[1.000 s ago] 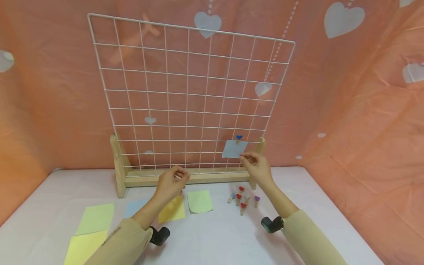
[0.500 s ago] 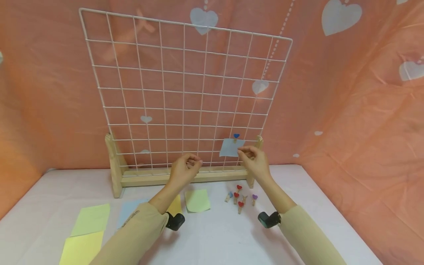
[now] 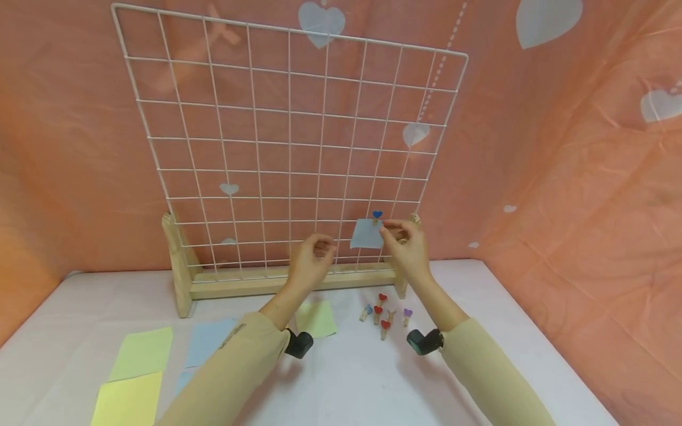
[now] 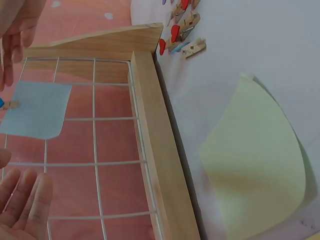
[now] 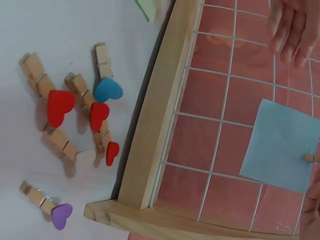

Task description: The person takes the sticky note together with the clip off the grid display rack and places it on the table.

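Observation:
A white wire grid point(image 3: 256, 142) stands in a wooden base point(image 3: 256, 283). A pale blue note point(image 3: 365, 234) hangs on a low wire near its right end, held by a small blue-heart clothespin point(image 3: 377, 215). My right hand point(image 3: 398, 234) is beside the note's upper right corner with loosely curled fingers. The left wrist view shows a small gap between those fingers point(image 4: 14, 40) and the note point(image 4: 35, 107). My left hand point(image 3: 321, 248) hovers before the grid, left of the note, its fingers point(image 4: 27, 200) straight and empty.
Several heart clothespins point(image 3: 383, 313) lie on the white table just in front of the base's right end. A green note point(image 3: 315, 318) lies by my left forearm. Blue point(image 3: 205, 343) and yellow-green notes point(image 3: 141, 354) lie at the front left. Pink cloth walls surround the table.
My left hand rose from near the base and moved right towards the blue note. My right hand moved from the note's lower right corner up to its upper right corner.

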`<action>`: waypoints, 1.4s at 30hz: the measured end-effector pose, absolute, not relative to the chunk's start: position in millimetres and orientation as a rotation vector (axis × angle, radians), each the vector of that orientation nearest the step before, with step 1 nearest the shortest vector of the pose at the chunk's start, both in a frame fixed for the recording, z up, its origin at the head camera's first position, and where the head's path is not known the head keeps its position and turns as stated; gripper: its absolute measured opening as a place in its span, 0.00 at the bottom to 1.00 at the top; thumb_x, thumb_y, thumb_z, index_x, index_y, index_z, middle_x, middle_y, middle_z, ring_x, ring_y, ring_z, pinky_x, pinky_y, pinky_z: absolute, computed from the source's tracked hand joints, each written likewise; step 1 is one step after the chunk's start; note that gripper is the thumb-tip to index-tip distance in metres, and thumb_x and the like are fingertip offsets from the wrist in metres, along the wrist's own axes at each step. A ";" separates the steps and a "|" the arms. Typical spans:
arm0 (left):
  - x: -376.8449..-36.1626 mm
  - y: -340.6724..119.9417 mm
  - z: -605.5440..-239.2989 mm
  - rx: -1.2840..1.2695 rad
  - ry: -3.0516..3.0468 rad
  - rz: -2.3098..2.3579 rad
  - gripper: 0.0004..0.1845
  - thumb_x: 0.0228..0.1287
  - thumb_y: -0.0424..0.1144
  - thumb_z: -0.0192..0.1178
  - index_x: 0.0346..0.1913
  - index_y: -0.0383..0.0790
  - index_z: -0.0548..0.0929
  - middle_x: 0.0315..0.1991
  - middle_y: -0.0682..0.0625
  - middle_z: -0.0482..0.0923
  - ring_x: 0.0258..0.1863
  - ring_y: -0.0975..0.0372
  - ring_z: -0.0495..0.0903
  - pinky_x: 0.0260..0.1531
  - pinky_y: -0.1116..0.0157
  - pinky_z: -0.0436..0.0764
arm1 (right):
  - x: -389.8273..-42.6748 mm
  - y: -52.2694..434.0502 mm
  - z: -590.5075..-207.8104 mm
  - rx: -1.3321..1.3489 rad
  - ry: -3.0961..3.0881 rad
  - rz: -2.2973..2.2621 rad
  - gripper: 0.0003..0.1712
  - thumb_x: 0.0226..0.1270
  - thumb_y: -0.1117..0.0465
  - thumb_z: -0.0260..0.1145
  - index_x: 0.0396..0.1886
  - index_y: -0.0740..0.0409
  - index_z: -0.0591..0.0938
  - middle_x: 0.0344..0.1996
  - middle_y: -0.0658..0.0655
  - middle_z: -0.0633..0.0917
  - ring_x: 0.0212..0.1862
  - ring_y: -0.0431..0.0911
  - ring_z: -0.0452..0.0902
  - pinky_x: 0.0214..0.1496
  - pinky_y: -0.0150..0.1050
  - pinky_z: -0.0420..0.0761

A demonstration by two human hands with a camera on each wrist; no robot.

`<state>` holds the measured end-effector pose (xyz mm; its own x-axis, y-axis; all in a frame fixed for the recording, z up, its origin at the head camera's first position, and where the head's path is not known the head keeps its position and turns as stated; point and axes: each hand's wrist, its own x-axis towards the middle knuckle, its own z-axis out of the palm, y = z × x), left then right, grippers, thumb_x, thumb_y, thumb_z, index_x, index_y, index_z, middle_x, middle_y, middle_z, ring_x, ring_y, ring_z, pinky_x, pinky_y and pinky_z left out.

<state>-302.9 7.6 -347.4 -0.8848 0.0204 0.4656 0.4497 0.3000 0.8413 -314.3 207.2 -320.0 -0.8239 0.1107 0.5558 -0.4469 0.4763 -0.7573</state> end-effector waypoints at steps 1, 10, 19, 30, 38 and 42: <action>-303.5 10.0 -346.6 -0.431 -2.203 -1.622 0.11 0.62 0.29 0.60 0.46 0.27 0.80 0.38 0.37 0.81 0.41 0.49 0.80 0.43 0.56 0.82 | -315.1 206.7 -319.1 0.278 -2.162 1.356 0.11 0.63 0.66 0.66 0.44 0.66 0.84 0.38 0.63 0.83 0.29 0.35 0.73 0.30 0.22 0.75; -308.4 30.5 -347.4 -0.482 -2.220 -1.600 0.18 0.61 0.29 0.61 0.54 0.28 0.77 0.48 0.35 0.80 0.50 0.47 0.78 0.46 0.56 0.83 | -320.3 202.7 -312.5 0.275 -2.080 1.418 0.14 0.63 0.68 0.65 0.48 0.66 0.83 0.44 0.64 0.83 0.26 0.32 0.72 0.26 0.21 0.73; -310.6 43.9 -344.5 -0.477 -2.244 -1.613 0.24 0.62 0.30 0.61 0.62 0.31 0.72 0.56 0.35 0.76 0.55 0.46 0.77 0.48 0.58 0.83 | -323.9 201.1 -308.5 0.321 -2.101 1.485 0.18 0.67 0.66 0.63 0.55 0.65 0.80 0.48 0.63 0.83 0.20 0.35 0.76 0.15 0.23 0.65; -316.4 52.4 -346.3 -0.441 -2.254 -1.627 0.25 0.61 0.29 0.61 0.62 0.32 0.72 0.55 0.35 0.77 0.52 0.46 0.80 0.48 0.56 0.82 | -328.6 199.0 -307.2 0.267 -2.175 1.507 0.19 0.70 0.64 0.59 0.59 0.63 0.78 0.47 0.62 0.83 0.18 0.37 0.77 0.12 0.23 0.61; -317.2 57.1 -347.9 -0.406 -2.220 -1.626 0.20 0.60 0.26 0.59 0.56 0.30 0.76 0.48 0.37 0.82 0.49 0.48 0.81 0.50 0.55 0.80 | -329.7 195.2 -306.6 0.258 -2.149 1.540 0.17 0.69 0.66 0.60 0.56 0.66 0.79 0.46 0.65 0.83 0.16 0.36 0.75 0.13 0.23 0.63; -318.9 57.4 -348.6 -0.333 -2.188 -1.671 0.14 0.61 0.24 0.58 0.51 0.29 0.79 0.43 0.37 0.82 0.45 0.48 0.82 0.48 0.54 0.80 | -330.4 191.6 -306.4 0.260 -2.150 1.519 0.15 0.68 0.65 0.61 0.53 0.66 0.81 0.45 0.66 0.83 0.16 0.41 0.75 0.13 0.23 0.64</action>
<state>-318.9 57.4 -348.6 -0.9052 -0.0339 0.4236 0.3998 0.2702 0.8759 -330.4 191.6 -306.4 -0.8612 0.1236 0.4930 -0.4234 0.3621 -0.8304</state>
